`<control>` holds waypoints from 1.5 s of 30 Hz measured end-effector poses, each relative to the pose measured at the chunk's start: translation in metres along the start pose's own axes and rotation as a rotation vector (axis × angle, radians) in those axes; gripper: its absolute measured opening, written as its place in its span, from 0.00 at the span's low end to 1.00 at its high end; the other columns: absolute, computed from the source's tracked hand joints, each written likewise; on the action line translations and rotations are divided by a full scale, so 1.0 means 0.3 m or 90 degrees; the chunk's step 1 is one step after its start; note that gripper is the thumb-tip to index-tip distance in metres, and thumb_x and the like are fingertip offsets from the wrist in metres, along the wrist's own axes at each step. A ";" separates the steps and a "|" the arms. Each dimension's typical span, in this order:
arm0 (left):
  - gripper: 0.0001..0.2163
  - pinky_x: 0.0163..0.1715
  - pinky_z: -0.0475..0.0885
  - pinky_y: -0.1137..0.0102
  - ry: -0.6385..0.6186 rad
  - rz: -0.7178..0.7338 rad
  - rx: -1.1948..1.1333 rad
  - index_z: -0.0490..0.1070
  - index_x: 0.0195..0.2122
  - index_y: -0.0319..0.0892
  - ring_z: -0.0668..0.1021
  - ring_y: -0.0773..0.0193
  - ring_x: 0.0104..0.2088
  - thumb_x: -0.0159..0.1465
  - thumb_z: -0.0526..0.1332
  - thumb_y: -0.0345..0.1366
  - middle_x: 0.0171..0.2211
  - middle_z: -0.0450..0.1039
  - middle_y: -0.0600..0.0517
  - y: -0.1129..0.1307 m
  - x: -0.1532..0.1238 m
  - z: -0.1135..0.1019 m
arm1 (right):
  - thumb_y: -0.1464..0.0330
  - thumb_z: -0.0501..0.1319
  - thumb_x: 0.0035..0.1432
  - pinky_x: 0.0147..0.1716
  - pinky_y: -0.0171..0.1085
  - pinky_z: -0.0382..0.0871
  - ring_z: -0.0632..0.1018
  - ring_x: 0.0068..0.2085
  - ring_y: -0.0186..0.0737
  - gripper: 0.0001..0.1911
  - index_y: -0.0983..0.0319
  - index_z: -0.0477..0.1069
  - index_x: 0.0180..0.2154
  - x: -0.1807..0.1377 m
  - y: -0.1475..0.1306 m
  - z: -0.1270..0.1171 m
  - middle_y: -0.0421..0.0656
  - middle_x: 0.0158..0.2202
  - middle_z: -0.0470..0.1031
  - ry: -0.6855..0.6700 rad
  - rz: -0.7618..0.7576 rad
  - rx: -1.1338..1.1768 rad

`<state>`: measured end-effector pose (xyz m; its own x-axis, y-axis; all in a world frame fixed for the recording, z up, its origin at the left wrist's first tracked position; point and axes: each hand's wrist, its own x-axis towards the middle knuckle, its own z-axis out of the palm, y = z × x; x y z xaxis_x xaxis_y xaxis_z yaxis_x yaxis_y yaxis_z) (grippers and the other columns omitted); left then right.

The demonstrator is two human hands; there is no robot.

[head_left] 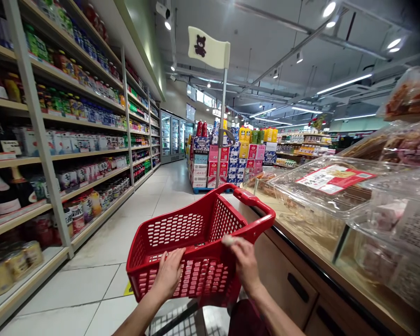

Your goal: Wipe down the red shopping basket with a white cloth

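Observation:
A red plastic shopping basket (182, 233) sits in front of me, tilted, on what looks like a cart frame. My left hand (168, 273) grips the basket's near rim, fingers curled over the edge. My right hand (243, 261) is closed in a pinch at the rim near the red handle (257, 210), holding a small pale item I cannot make out. A pole with a cream flag bearing a bear (208, 48) rises behind the basket.
Shelves of bottles and jars (73, 140) line the left of the tiled aisle (161, 191). On the right, a wooden counter (301, 247) carries clear plastic boxes of food (332, 184). A stacked drinks display (231, 156) and glass-door fridges (173, 135) stand farther ahead.

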<state>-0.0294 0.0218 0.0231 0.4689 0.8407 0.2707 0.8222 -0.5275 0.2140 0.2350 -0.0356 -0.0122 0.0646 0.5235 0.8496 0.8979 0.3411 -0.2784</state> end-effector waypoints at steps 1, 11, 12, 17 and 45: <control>0.26 0.57 0.50 0.56 -0.008 0.004 -0.001 0.58 0.55 0.42 0.62 0.64 0.55 0.54 0.44 0.21 0.55 0.62 0.49 -0.007 -0.004 -0.005 | 0.73 0.52 0.55 0.41 0.37 0.68 0.70 0.43 0.38 0.16 0.53 0.71 0.41 -0.015 -0.016 0.011 0.42 0.41 0.70 -0.059 -0.014 0.005; 0.28 0.57 0.47 0.54 -0.025 -0.091 0.012 0.59 0.54 0.39 0.61 0.62 0.57 0.50 0.46 0.20 0.55 0.62 0.47 -0.109 -0.072 -0.053 | 0.74 0.51 0.56 0.42 0.38 0.65 0.67 0.44 0.39 0.13 0.57 0.72 0.37 0.008 -0.163 0.119 0.43 0.40 0.71 -0.049 -0.084 0.006; 0.29 0.57 0.47 0.55 -0.034 -0.081 -0.001 0.59 0.54 0.40 0.60 0.63 0.57 0.49 0.46 0.20 0.55 0.62 0.48 -0.121 -0.078 -0.059 | 0.75 0.52 0.55 0.40 0.37 0.66 0.68 0.42 0.39 0.13 0.56 0.73 0.35 -0.013 -0.181 0.140 0.42 0.37 0.71 -0.089 -0.096 0.004; 0.28 0.56 0.50 0.53 0.017 -0.179 -0.040 0.63 0.51 0.39 0.62 0.60 0.56 0.48 0.45 0.19 0.53 0.64 0.46 -0.232 -0.134 -0.083 | 0.75 0.52 0.55 0.41 0.39 0.64 0.67 0.42 0.40 0.14 0.57 0.71 0.41 -0.037 -0.315 0.234 0.44 0.39 0.70 -0.126 -0.138 0.054; 0.25 0.57 0.46 0.53 0.023 -0.115 -0.004 0.63 0.51 0.42 0.60 0.62 0.57 0.51 0.47 0.21 0.55 0.61 0.48 -0.118 -0.132 -0.105 | 0.72 0.53 0.57 0.33 0.36 0.59 0.65 0.36 0.38 0.09 0.58 0.71 0.31 0.002 -0.380 0.253 0.41 0.31 0.71 -0.196 -0.229 0.027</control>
<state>-0.0872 0.0034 0.0344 0.3014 0.9170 0.2611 0.8897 -0.3690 0.2687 0.0995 -0.0149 -0.0140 -0.3855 0.5712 0.7246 0.8205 0.5714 -0.0139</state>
